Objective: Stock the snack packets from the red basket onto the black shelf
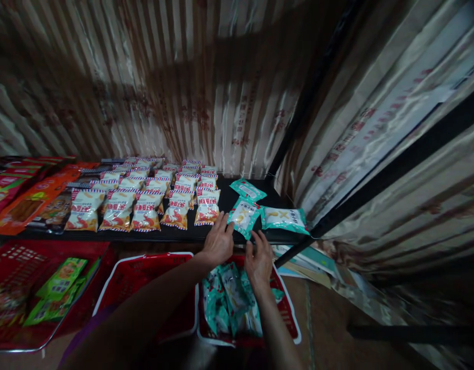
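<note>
My left hand [220,242] reaches to the black shelf's front edge, its fingers stretched out at the left side of a teal and white snack packet [243,217]. Just below that packet's lower right edge is my right hand [259,258], fingers apart and holding nothing. Two similar teal packets lie close by: one behind [248,190] and one to the right [285,220]. Beneath my hands stands a red basket with a white rim [296,329], holding several teal packets [231,290]. My right forearm hides part of it.
Rows of white and orange snack bags [146,209] stand on the black shelf [186,236]. Orange packs [31,203] lie farther left. Another red basket [144,262] and one with green packets [61,280] are below. A black post [298,118] rises at the shelf's right end.
</note>
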The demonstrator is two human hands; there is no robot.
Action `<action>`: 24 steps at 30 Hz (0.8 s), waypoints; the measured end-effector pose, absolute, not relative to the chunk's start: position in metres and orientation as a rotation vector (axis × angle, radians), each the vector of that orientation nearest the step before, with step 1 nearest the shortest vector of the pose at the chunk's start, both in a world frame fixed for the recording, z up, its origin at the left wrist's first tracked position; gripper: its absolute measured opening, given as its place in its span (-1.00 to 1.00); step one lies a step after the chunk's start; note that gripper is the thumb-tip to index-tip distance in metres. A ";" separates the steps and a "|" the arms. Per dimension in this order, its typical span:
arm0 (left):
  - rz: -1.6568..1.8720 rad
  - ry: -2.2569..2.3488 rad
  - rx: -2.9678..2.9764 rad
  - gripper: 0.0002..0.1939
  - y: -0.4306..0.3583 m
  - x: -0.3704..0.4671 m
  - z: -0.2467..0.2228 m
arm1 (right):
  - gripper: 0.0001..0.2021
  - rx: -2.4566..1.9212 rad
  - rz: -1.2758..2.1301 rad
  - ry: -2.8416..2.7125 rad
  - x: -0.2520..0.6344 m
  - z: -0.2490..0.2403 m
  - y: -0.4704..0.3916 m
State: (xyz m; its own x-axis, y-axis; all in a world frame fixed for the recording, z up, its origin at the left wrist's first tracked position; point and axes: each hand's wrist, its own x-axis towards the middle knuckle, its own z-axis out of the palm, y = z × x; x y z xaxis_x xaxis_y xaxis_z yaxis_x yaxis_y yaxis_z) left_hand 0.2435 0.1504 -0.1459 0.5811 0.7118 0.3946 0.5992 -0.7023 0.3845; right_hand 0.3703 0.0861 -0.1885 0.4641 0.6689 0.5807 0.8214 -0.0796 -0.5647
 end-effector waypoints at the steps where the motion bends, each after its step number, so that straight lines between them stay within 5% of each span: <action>1: 0.777 1.134 2.606 -0.53 0.153 0.248 -0.146 | -0.62 -1.813 -0.205 -1.282 0.370 -0.190 0.085; 19: 0.752 1.386 2.905 -0.60 0.201 0.266 -0.113 | -0.63 -1.712 -0.299 -1.343 0.381 -0.190 0.089; 24: 0.048 1.461 3.104 -0.54 0.258 0.285 -0.109 | -0.66 -1.656 -0.345 -1.371 0.385 -0.194 0.088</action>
State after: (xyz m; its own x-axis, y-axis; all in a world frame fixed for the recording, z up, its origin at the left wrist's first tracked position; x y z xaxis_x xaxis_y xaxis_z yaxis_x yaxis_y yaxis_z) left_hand 0.2847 0.2581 -0.1091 0.6443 0.7506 0.1465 0.7587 -0.6031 -0.2465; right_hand 0.3845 0.0878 -0.1941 0.3380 0.6218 0.7065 0.8821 0.0524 -0.4681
